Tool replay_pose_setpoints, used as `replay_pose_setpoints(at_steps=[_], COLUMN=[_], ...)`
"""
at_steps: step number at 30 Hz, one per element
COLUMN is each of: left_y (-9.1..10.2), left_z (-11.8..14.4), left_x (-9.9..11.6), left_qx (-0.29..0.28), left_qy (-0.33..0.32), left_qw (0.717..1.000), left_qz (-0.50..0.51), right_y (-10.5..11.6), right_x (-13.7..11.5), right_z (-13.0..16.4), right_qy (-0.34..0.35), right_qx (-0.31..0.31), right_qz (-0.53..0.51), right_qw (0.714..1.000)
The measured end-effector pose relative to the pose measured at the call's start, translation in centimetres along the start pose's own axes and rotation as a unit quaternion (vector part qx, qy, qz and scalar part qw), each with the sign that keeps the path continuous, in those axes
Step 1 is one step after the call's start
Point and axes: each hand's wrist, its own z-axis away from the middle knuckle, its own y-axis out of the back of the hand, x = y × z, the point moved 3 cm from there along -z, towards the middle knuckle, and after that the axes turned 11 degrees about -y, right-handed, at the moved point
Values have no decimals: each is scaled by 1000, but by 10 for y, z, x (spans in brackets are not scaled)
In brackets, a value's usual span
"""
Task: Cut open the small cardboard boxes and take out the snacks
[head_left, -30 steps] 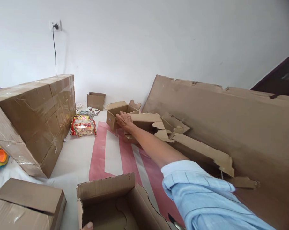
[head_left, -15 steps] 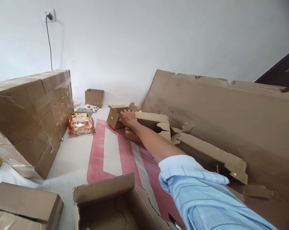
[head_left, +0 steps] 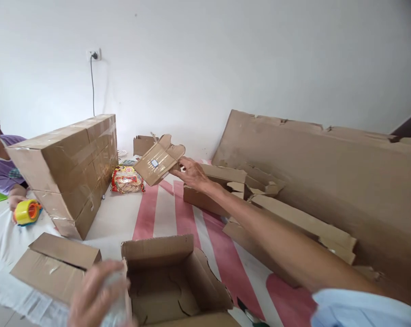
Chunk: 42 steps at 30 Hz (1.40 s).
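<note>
My right hand (head_left: 191, 175) grips a small open cardboard box (head_left: 158, 160) by its near right edge and holds it tilted above the cloth. A white label and shiny tape show on its side. My left hand (head_left: 98, 295) is low in front, smeared by motion. Its fingers curl around something pale and greyish that I cannot make out. Just right of it, an open cardboard box (head_left: 164, 277) stands with its inside bare. A closed carton (head_left: 57, 265) lies to the left of that hand.
A stack of taped cartons (head_left: 67, 168) stands at left; beside it a person's hand (head_left: 17, 200) holds a yellow tape roll (head_left: 26, 211). Snack packets (head_left: 127, 179) lie mid-table. Cut cardboard (head_left: 290, 218) and a large sheet (head_left: 310, 177) fill the right. A dark blade (head_left: 244, 309) lies in front.
My right hand has lifted the small box off the cloth and brought it left. My left hand has come into view at the bottom. The view has shifted, showing a person at left.
</note>
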Motion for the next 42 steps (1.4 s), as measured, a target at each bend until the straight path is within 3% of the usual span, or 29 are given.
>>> replay_pose_setpoints(at_steps=[4,7,11,14,19,28,37,42], left_y=[17,2,-26,-35,-34,-35,-38,-39], left_z=[-66,-100,-111,-105,-96,-99,-100,-101], left_x=[-22,-40,-62,-71,-79,-80,-67,-67], left_qx=[9,8,-18,-31,-35,-34,-24,-11], left_qy=[-26,-17,54,94,109,60,-71,-74], left_qw=[998,997,996,994,993,998,996,997], left_qz=[-53,-73,-71,-51,-11,10,-39,-18], right_y=[34,53,70,75,79,82,82,81], right_x=[-43,-79,-119,-132,-139,-144,-145,-144], right_z=[58,98,140,158,170,171,170,169], right_qy=[45,66,114,127,130,130,142,137], right_qx=[-11,-16,30,70,93,99,110,108], right_qz=[-86,-108,-115,-100,-80,-53,-59,-63], right_qw=[995,992,986,984,984,985,982,983])
